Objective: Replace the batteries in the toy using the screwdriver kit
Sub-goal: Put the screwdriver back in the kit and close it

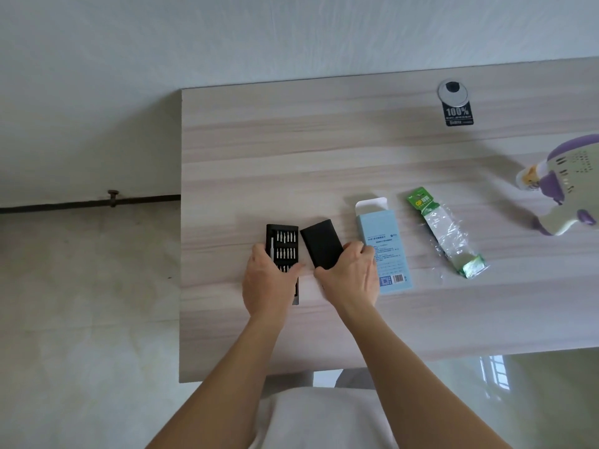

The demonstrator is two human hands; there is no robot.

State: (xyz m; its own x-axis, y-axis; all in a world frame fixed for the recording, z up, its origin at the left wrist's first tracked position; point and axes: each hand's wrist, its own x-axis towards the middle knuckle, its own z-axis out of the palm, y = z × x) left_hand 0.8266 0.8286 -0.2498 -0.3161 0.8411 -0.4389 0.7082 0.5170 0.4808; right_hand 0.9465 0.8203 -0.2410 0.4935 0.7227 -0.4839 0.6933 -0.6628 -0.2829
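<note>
I count one bit tray (282,246), silver bits in rows, gripped by left hand (264,283); one black sleeve (321,243) clasped by right hand (351,277); one purple-and-cream toy (565,186)

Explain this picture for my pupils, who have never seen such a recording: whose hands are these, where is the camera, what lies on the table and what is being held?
There is no machine here: a person works with two bare hands. The single picture comes from a camera worn on the person's head, looking forward and down, so the arms reach in from the bottom. On the wooden table lie a light blue box with its flap open, a green battery pack in clear plastic, and, at the right edge, a purple and cream toy. The left hand grips the black bit tray of the screwdriver kit, with rows of metal bits showing. The right hand holds the kit's black cover, beside the tray. The toy is untouched.
</note>
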